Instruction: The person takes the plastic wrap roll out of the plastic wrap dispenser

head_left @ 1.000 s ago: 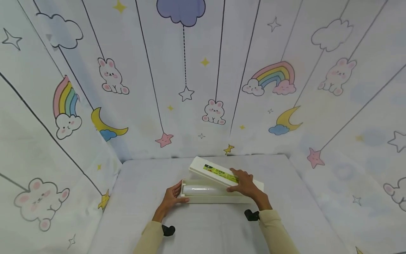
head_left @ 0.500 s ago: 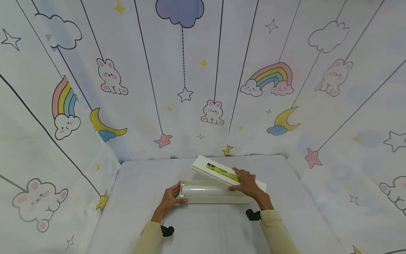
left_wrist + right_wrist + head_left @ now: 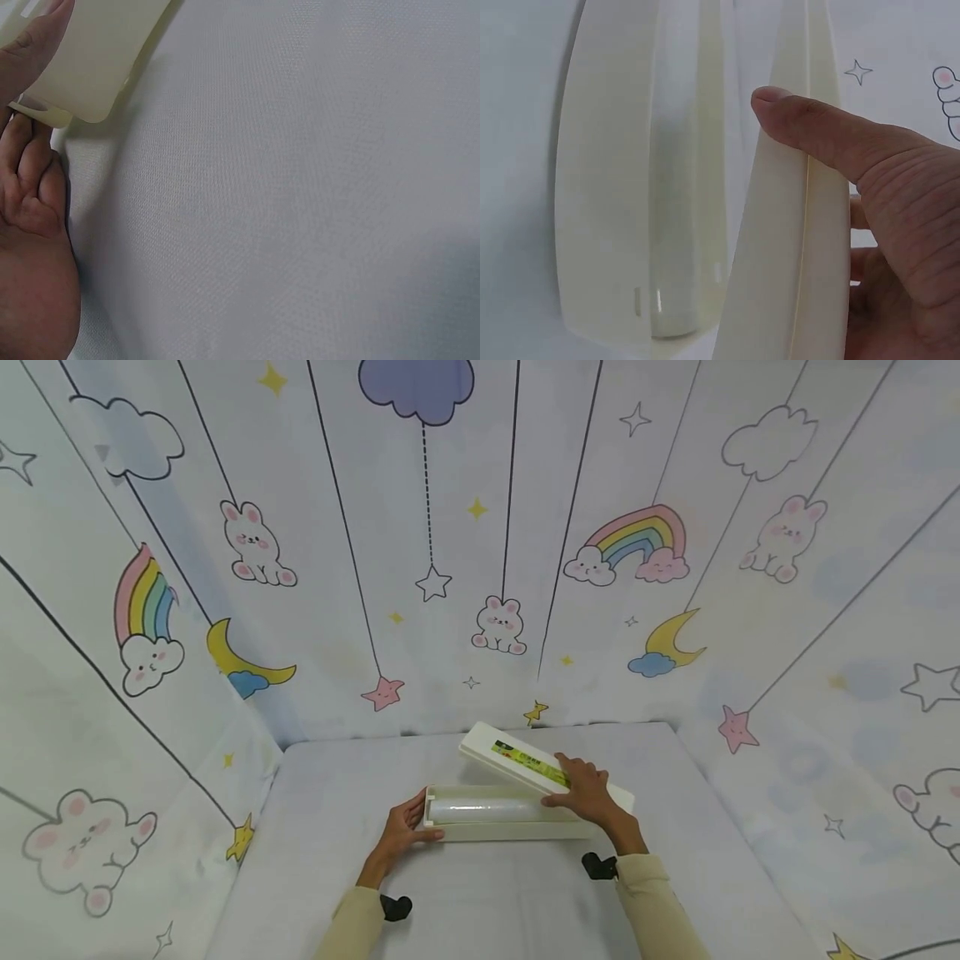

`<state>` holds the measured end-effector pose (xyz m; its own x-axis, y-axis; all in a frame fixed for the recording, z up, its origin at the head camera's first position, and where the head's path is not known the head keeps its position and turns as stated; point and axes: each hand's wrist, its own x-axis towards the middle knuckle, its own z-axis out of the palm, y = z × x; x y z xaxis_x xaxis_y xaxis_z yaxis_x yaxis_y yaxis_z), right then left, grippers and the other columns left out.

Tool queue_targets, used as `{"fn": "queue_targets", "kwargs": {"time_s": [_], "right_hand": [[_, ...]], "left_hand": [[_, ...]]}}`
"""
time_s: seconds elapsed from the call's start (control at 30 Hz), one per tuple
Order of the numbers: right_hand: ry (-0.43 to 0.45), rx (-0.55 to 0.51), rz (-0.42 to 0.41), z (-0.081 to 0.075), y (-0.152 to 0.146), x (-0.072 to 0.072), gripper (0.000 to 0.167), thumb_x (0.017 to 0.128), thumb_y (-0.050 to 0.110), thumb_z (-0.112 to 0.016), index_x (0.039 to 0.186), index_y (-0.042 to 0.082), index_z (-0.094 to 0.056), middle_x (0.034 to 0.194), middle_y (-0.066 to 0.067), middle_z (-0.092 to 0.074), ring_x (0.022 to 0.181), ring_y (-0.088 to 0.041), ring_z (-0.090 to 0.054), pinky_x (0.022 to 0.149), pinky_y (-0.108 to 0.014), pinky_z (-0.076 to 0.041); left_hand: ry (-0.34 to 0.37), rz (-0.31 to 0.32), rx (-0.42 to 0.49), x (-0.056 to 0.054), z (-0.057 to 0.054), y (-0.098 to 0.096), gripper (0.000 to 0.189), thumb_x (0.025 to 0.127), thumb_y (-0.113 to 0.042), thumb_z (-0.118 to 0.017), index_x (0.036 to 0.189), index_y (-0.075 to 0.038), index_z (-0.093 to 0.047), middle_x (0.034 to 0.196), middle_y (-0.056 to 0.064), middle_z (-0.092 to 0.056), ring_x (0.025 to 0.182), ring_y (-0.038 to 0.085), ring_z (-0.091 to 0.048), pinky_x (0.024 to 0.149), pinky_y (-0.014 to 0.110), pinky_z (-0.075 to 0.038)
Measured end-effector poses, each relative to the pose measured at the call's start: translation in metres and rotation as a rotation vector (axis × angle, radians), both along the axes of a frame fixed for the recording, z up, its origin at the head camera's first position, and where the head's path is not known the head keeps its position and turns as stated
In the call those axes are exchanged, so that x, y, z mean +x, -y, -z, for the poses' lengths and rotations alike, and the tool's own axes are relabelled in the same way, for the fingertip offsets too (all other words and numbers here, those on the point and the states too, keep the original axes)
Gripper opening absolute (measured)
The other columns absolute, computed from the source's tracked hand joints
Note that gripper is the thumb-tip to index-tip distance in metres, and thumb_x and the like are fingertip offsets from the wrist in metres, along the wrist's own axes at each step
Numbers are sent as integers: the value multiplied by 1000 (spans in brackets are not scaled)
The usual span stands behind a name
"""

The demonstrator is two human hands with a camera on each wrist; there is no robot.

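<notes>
A long cream box [image 3: 517,832], which looks like a cling film dispenser, lies uncovered on the table. Inside it rests a clear, shiny roll of film [image 3: 480,811], seen lengthwise in the right wrist view as well. My left hand [image 3: 402,828] grips the box's left end, thumb on the front wall and fingers round the far side. Slanted above the right part of the box is its white lid [image 3: 480,742] with a green and yellow label. My right hand [image 3: 588,792] holds the lid across its width; the right wrist view shows the thumb [image 3: 810,124] on the near side wall.
A white cloth covers the table [image 3: 480,910]. Behind and at both sides hang white curtains [image 3: 337,610] printed with rabbits, rainbows, moons and stars. Dark wrist-worn devices [image 3: 396,907] show by both sleeves.
My right hand has shifted the lid slightly to the right and away from me, uncovering a little more of the roll. My left hand keeps its grip on the box.
</notes>
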<state>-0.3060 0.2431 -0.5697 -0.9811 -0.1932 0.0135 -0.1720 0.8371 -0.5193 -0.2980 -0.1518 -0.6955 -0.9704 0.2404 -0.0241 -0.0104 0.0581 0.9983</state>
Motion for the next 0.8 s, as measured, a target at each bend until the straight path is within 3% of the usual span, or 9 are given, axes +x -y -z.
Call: {"fn": "queue_targets", "kwargs": {"time_s": [0.33, 0.5, 0.63, 0.73, 0.8], "right_hand": [[-18, 19, 50, 2, -3, 3, 97, 87, 38, -92, 163, -1, -46, 142, -28, -64, 110, -39, -55, 96, -65, -36], [-62, 15, 58, 5, -5, 5, 96, 87, 38, -91, 162, -2, -47, 140, -30, -63, 111, -42, -56, 93, -63, -34], [-92, 9, 57, 7, -6, 8, 95, 87, 38, -90, 160, -4, -46, 136, -32, -63, 106, -42, -54, 90, -64, -33], [-77, -3, 76, 5, -7, 9, 95, 88, 38, -90, 162, -2, -46, 136, -31, -63, 107, -41, -53, 94, -66, -33], [-65, -2, 92, 2, -7, 9, 94, 89, 37, -90, 162, -1, -45, 137, -30, -63, 109, -41, -54, 97, -67, -34]], "left_hand": [[0, 4, 20, 1, -1, 2, 102, 82, 2, -94, 167, 1, -39, 172, 22, -41, 162, 42, -39, 133, 45, -35], [-19, 7, 12, 2, 1, 2, 102, 83, 0, -94, 168, 0, -38, 173, 22, -40, 162, 42, -39, 131, 31, -40], [-85, 19, 8, 4, 4, 3, 100, 84, -4, -94, 166, 4, -38, 171, 27, -40, 159, 38, -46, 121, 17, -47], [-133, 25, 7, 3, 6, 3, 99, 84, -5, -95, 165, 7, -39, 168, 31, -41, 156, 32, -52, 117, 12, -49], [-127, 21, 10, 2, 6, 3, 100, 83, -4, -95, 165, 7, -39, 168, 30, -41, 156, 32, -51, 117, 12, -48]]}}
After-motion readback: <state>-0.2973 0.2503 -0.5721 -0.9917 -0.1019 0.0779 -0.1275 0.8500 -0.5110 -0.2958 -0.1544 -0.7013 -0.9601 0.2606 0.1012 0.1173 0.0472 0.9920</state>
